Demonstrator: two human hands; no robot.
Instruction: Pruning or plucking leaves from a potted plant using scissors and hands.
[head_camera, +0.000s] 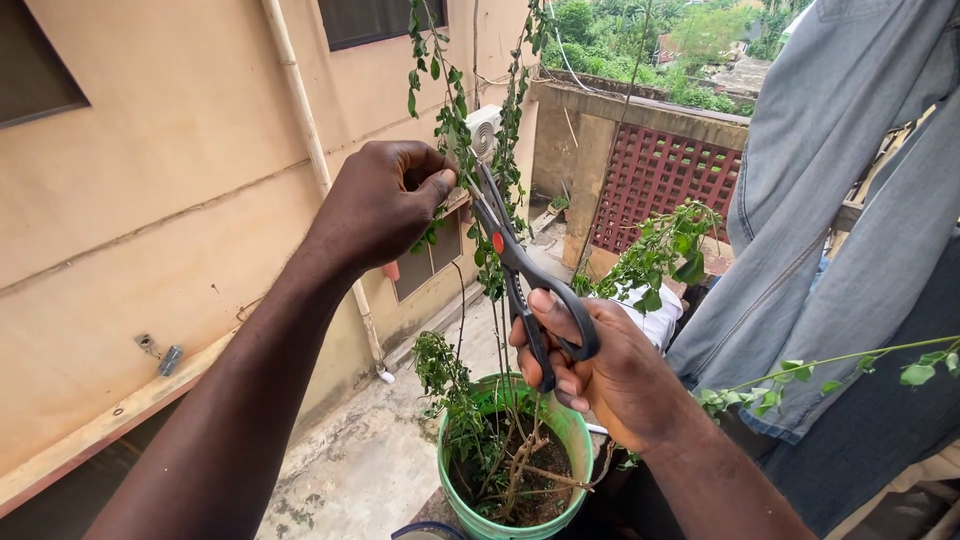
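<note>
The left hand (385, 205) pinches a thin stem (455, 120) that runs up and down, above the green pot (575, 430). The right hand (610, 375), fingers curled through the handles, holds scissors (515, 265) pointing up, blades at the stem just right of the pinch.

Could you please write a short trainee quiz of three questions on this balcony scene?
1. True or false: the right hand holds the scissors.
2. What do the left hand's fingers pinch? A) a stem B) the bucket C) the jeans
3. Fill in: the plant grows in a ____ bucket.

Key: 1 true; 2 A; 3 green.
</note>
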